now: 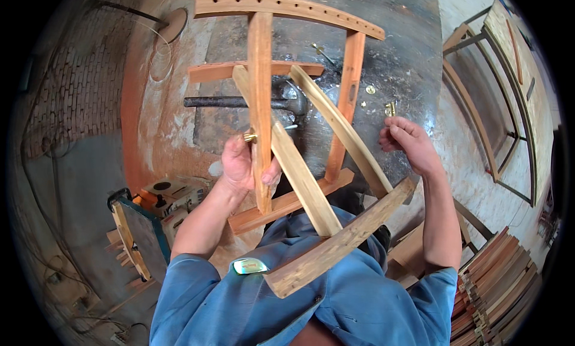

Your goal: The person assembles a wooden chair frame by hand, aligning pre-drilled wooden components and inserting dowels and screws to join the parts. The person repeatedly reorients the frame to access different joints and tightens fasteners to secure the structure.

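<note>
My left hand (238, 163) is closed around the upright of a reddish wooden frame (260, 76), with fingers showing on both sides. A brass fitting (250, 136) sticks out from that upright beside my thumb. The frame has a curved top rail with a row of holes, a second upright and a lower rail. Paler wooden bars (304, 181) cross it, joined to a thick curved piece (341, 238) against my lap. To the right, my right hand (412, 143) has its fingers curled over the dark tabletop. Brass pieces (390, 109) show right at its fingertips; whether it grips one is hidden.
A hammer (239, 102) lies on the worn table (407, 52) behind the frame, near a loose reddish rail (209, 72). Small brass parts (370, 89) and a bolt (322, 52) are scattered there. Wooden strips (497, 286) are stacked at lower right; a wood-topped metal frame (509, 52) stands far right.
</note>
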`<state>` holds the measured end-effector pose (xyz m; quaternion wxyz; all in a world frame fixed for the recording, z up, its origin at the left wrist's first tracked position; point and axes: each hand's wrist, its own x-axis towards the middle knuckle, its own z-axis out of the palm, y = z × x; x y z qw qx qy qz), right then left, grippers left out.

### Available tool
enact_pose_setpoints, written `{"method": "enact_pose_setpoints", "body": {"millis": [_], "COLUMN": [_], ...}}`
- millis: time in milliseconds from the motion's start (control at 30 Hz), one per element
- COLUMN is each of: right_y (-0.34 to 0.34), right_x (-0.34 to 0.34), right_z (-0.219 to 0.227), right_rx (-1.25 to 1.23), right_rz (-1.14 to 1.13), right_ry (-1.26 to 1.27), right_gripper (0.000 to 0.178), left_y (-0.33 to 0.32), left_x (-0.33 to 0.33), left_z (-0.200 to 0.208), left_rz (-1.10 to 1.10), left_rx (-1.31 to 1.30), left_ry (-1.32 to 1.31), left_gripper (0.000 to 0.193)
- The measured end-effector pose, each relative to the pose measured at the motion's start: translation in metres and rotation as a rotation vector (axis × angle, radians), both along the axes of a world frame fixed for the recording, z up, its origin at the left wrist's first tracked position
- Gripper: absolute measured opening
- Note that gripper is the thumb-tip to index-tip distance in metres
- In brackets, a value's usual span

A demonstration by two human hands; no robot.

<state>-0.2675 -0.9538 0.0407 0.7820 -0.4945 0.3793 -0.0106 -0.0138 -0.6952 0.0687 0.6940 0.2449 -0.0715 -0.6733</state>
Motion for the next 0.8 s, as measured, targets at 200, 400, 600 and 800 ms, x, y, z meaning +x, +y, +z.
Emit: {"method": "enact_pose_setpoints", "body": {"millis": [200, 400, 600, 800], "right_y": [0.008, 0.019, 0.002, 0.023], "right_x": [0.023, 0.035, 0.033, -0.016], "right_z": [0.014, 0.014, -0.019, -0.072], "right_rx": [-0.102, -0.110, -0.268, -0.540], "right_rz": [0.234, 0.286, 0.095, -0.128], "right_ry": [0.063, 0.163, 0.250, 0.430], "right_gripper": [0.038, 0.049, 0.032, 0.024], "left_y": [0.007, 0.008, 0.043, 0.040], "left_x": [0.008, 0.013, 0.034, 0.040], "left_z": [-0.022, -0.029, -0.063, -0.041], "left_rz": [-0.004, 0.057, 0.007, 0.102], "left_rx": [-0.121, -0.097, -0.058, 0.067], "left_ry": [0.098, 0.149, 0.157, 0.033], "left_gripper": [0.054, 0.052, 0.057, 0.078]}}
